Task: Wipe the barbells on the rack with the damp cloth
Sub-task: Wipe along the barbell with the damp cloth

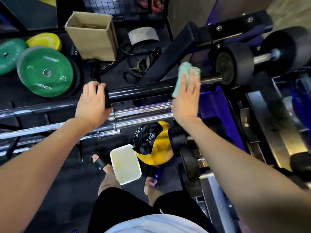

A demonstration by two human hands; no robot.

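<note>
- The black bar (139, 93) lies across in front of the person, its long axis running left to right, top of a stack of chrome bars (143, 113) on the rack (38, 115).
- The left hand (91, 103) curls around the black bar's left collar end, steadying it.
- The right hand (186, 98) sits at the bar's right end, fingers fairly straight, pressing the green cloth (183, 78) flat against it; the cloth is folded under the palm and pokes out above the fingertips.
- So the bare stretch of black sleeve lies between the two hands, and the right hand is the one with the cloth on it.
- My guess is that the next wipe runs leftward along that axis, toward the holding hand.
- A white tub (125, 163) sits on the floor by the person's feet, well below the bars.
</note>
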